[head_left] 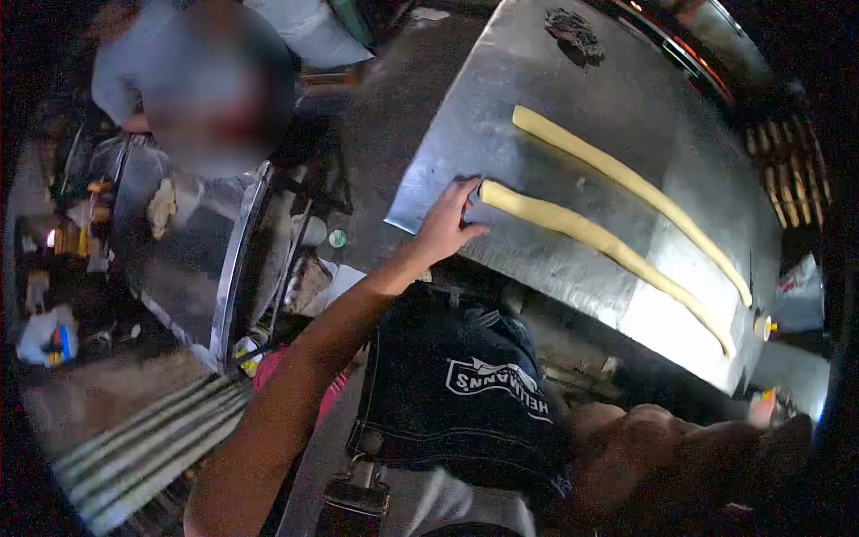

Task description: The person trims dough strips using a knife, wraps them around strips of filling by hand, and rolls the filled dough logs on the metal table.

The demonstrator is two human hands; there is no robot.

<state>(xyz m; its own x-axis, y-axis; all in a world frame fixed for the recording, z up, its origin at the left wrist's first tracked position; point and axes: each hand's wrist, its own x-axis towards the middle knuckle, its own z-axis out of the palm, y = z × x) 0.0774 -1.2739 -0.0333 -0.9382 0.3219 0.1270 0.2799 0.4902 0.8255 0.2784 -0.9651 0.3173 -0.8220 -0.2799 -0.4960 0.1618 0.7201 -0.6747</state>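
Observation:
My left hand (445,224) is over the near left edge of the metal table (537,255), thumb and fingers apart, beside the left end of a long pale dough roll (591,234). A small dark patch shows between the fingertips and that end; I cannot make out what it is. Farther back, a second long dough roll (635,186) lies roughly parallel, apart from the first. In deep shadow at the lower right is a blurred brown shape (662,447), perhaps my right arm; no fingers of my right hand can be made out.
A person (116,76) is at the upper left, behind a second metal table (233,268) with a pale lump on it. A dark crusty patch (575,38) marks the far part of my table. Racks of elongated pieces (787,170) stand at the right. Slatted metal (165,447) lies lower left.

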